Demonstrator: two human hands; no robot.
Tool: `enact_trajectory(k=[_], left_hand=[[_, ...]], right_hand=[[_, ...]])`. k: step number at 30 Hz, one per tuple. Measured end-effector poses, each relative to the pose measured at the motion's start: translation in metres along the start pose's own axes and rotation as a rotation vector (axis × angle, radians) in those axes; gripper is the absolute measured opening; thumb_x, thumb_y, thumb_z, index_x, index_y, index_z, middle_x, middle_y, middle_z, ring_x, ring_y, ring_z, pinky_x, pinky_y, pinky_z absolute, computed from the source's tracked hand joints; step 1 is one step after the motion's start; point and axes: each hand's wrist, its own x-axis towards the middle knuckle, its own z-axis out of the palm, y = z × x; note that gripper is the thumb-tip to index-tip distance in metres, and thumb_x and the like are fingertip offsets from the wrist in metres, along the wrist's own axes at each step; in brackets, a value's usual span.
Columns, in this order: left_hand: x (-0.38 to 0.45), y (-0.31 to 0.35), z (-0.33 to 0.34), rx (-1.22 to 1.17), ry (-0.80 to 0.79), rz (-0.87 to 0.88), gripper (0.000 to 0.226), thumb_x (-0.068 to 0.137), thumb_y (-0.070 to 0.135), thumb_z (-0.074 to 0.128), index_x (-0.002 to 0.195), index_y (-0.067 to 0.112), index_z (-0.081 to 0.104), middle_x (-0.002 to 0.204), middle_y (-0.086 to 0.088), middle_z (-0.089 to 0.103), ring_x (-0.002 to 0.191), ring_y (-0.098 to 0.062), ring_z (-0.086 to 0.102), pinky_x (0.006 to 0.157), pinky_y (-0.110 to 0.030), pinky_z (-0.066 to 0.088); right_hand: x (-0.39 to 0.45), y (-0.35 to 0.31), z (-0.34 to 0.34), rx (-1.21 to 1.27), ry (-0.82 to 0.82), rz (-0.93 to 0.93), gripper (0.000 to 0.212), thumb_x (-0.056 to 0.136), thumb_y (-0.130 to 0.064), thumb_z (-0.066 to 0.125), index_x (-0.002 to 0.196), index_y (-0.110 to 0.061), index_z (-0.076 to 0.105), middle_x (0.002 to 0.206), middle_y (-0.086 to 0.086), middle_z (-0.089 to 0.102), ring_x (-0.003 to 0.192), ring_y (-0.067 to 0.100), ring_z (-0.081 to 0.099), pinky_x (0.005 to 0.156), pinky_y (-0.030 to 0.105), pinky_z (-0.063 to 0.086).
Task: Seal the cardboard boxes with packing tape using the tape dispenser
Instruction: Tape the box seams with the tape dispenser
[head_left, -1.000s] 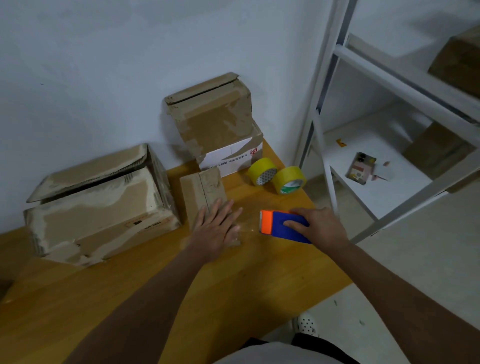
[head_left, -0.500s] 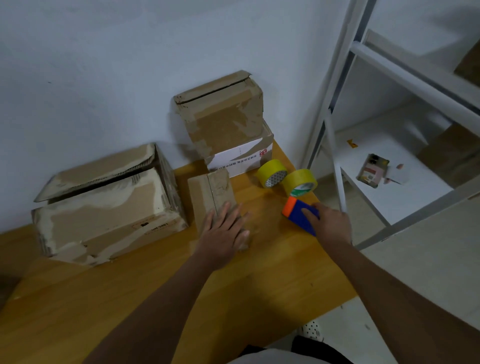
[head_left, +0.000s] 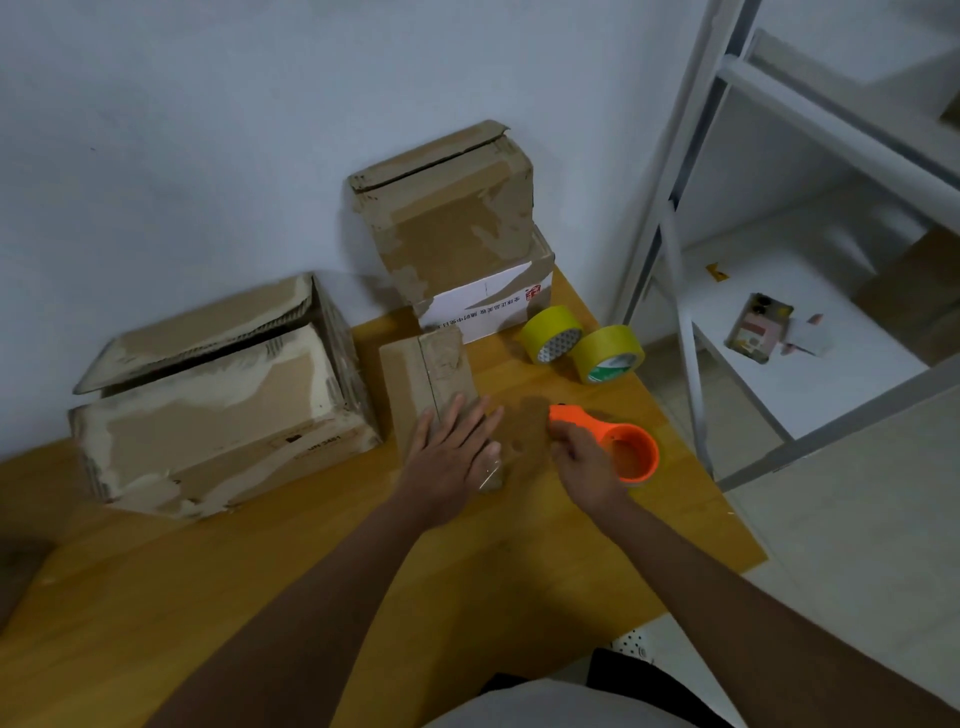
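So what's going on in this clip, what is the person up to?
A person is getting ready to tape a small cardboard box on a wooden table. The left hand rests flat on the box's near end, and the right hand grips an orange tape dispenser just beside it. Two yellow tape rolls and larger boxes sit nearby.

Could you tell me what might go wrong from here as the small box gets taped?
The left hand lies flat over the small box, so tape from the tape dispenser in the right hand could catch its fingers. The yellow tape rolls stand on edge near the table edge and might roll off if bumped.
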Motion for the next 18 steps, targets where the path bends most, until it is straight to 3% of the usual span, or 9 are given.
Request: enact_trajectory(k=[2, 4, 8, 11, 15, 18], left_hand=[[0.001, 0.000, -0.003, -0.102, -0.016, -0.016, 0.057, 0.102, 0.050, 0.007, 0.157, 0.036, 0.006, 0.163, 0.018, -0.003, 0.146, -0.002, -0.023, 0.116, -0.035, -0.023], [0.002, 0.000, -0.005, -0.172, -0.032, -0.031, 0.053, 0.104, 0.046, 0.009, 0.157, 0.036, 0.007, 0.163, 0.019, -0.002, 0.145, 0.001, -0.023, 0.116, -0.033, -0.024], [0.002, -0.002, -0.005, -0.212, -0.038, -0.028, 0.054, 0.104, 0.048, 0.006, 0.156, 0.037, 0.006, 0.163, 0.020, 0.000, 0.145, 0.004, -0.023, 0.117, -0.034, -0.022], [0.002, -0.003, -0.005, -0.227, -0.042, -0.017, 0.056, 0.102, 0.051, 0.002, 0.156, 0.038, 0.006, 0.163, 0.020, -0.001, 0.145, 0.004, -0.023, 0.117, -0.035, -0.022], [0.002, -0.003, -0.004, -0.235, -0.039, -0.017, 0.059, 0.100, 0.053, 0.002, 0.156, 0.037, 0.009, 0.163, 0.020, -0.002, 0.145, 0.003, -0.023, 0.118, -0.038, -0.020], [0.003, -0.004, -0.003, -0.233, -0.035, -0.013, 0.059, 0.100, 0.053, 0.002, 0.156, 0.038, 0.010, 0.162, 0.021, -0.003, 0.145, 0.003, -0.023, 0.116, -0.034, -0.023]], right_hand=[[0.001, -0.018, 0.011, 0.398, -0.156, 0.241, 0.040, 0.102, -0.013, 0.045, 0.142, -0.015, 0.043, 0.142, 0.004, 0.049, 0.130, 0.020, 0.045, 0.102, 0.031, 0.039], [0.003, -0.025, 0.015, 0.590, -0.248, 0.366, 0.038, 0.104, -0.024, 0.042, 0.141, -0.017, 0.044, 0.140, 0.001, 0.052, 0.129, 0.017, 0.047, 0.099, 0.033, 0.041], [0.003, -0.022, 0.009, 0.533, -0.199, 0.300, 0.034, 0.101, -0.033, 0.047, 0.118, -0.010, 0.065, 0.108, 0.005, 0.068, 0.103, 0.015, 0.060, 0.088, 0.031, 0.048], [0.000, -0.018, 0.008, 0.484, -0.140, 0.227, 0.042, 0.096, -0.039, 0.055, 0.105, 0.001, 0.065, 0.087, 0.003, 0.062, 0.088, 0.015, 0.059, 0.077, 0.026, 0.049], [-0.006, -0.015, 0.002, 0.515, -0.145, 0.252, 0.055, 0.091, -0.055, 0.054, 0.093, -0.001, 0.067, 0.074, -0.002, 0.063, 0.073, 0.009, 0.062, 0.068, 0.024, 0.049], [-0.009, -0.011, -0.004, 0.591, -0.178, 0.236, 0.034, 0.093, -0.039, 0.061, 0.091, -0.005, 0.066, 0.074, 0.000, 0.061, 0.069, 0.012, 0.058, 0.063, 0.020, 0.048]])
